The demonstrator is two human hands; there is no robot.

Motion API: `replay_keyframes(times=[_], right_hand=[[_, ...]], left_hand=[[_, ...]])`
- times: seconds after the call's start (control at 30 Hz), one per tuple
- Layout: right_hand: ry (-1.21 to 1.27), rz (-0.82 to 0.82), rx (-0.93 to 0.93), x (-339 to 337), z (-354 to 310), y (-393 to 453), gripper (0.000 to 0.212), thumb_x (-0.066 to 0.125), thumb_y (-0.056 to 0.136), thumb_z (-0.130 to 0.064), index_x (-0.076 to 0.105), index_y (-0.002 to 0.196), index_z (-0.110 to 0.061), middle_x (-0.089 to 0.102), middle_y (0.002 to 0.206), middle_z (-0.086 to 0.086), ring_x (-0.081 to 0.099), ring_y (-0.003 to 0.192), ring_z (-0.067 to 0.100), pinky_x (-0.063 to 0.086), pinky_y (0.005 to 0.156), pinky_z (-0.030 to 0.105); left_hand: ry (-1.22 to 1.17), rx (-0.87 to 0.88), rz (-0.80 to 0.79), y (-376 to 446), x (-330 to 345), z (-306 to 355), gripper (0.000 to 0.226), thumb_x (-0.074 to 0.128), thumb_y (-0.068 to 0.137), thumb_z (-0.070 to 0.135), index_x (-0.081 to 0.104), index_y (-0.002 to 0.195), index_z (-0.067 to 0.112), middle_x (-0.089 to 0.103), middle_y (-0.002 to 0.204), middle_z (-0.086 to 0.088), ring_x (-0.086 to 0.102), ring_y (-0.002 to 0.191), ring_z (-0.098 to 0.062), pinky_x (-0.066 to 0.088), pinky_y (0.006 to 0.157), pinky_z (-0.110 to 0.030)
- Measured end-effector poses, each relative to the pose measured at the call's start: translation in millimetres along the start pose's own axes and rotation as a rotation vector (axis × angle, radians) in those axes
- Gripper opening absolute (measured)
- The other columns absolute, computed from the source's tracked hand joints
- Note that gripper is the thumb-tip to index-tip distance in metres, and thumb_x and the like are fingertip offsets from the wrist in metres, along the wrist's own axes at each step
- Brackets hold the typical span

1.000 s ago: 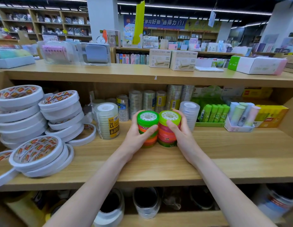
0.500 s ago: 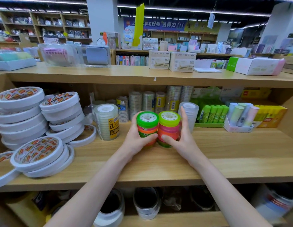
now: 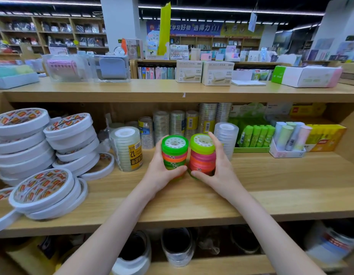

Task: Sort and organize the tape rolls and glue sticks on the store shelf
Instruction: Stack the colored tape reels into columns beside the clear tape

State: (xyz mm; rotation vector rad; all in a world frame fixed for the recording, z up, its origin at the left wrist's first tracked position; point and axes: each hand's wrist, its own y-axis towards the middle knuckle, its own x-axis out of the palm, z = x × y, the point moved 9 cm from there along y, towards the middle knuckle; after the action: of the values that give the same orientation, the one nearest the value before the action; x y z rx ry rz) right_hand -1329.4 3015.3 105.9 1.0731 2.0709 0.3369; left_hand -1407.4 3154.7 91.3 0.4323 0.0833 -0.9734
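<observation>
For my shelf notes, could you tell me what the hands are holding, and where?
Left hand grips the left tape stack round its side; right hand grips the right tape stack likewise.

The left stack of tape rolls [image 3: 174, 155] is bright green on top with a white perforated core, then pink, orange and green bands. The right stack of tape rolls [image 3: 202, 155] has a yellow-green top over pink and orange bands. The wide tape rolls [image 3: 21, 135] are white with red-and-yellow labels. The glue sticks [image 3: 257, 134] are lime green. The shelf [image 3: 271, 195] is pale wood grain.
</observation>
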Motion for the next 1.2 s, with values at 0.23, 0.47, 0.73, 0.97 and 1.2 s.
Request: replay_keyframes(times=[0.23,0.47,0.73,0.97,1.2], right_hand=[[0.016,0.364,0.073,-75,22,-14,0.052,0.048,0.087,-0.041,0.029,0.134,-0.034,0.046,0.122,-0.001,0.050,0.110,0.016,0.043,0.094,0.038],[0.431,0.094,0.429,-61,57,20,0.022,0.034,0.101,-0.022,0.047,0.118,-0.022,0.054,0.113,0.001,0.058,0.092,0.012,0.051,0.079,0.027],[0.658,-0.196,0.504,-4,44,38,0.051,0.017,0.097,-0.048,0.042,0.134,-0.022,0.052,0.129,-0.002,0.053,0.114,0.016,0.040,0.086,0.026],[0.528,-0.233,0.282,-13,25,12,0.074,0.071,0.072,-0.031,0.032,0.135,-0.039,0.052,0.122,-0.012,0.059,0.103,-0.003,0.047,0.083,0.020],[0.117,-0.138,0.034,-13,12,7,0.092,0.082,0.067,-0.020,0.024,0.139,-0.034,0.048,0.128,-0.014,0.053,0.115,0.006,0.046,0.098,0.035]], left_hand=[[0.049,0.011,0.109,-5,-14,2,0.084,0.078,0.071,0.004,0.029,0.137,0.015,0.048,0.115,0.006,0.049,0.103,-0.006,0.035,0.073,0.006],[0.106,0.021,0.215,-6,-24,2,0.086,0.079,0.070,0.005,0.027,0.138,0.017,0.044,0.123,0.003,0.045,0.113,-0.009,0.034,0.089,-0.012],[0.113,-0.012,0.258,-6,-32,-6,0.087,0.079,0.071,0.011,0.027,0.140,0.014,0.046,0.130,-0.002,0.046,0.118,-0.015,0.034,0.096,-0.023],[0.037,-0.046,-0.045,-11,-22,-10,0.088,0.077,0.073,0.010,0.022,0.138,0.031,0.046,0.126,0.015,0.047,0.117,-0.002,0.040,0.098,-0.017],[0.024,-0.024,-0.104,-2,0,-7,0.086,0.081,0.067,0.011,0.030,0.132,0.035,0.051,0.126,0.015,0.053,0.115,-0.003,0.044,0.099,-0.025]])
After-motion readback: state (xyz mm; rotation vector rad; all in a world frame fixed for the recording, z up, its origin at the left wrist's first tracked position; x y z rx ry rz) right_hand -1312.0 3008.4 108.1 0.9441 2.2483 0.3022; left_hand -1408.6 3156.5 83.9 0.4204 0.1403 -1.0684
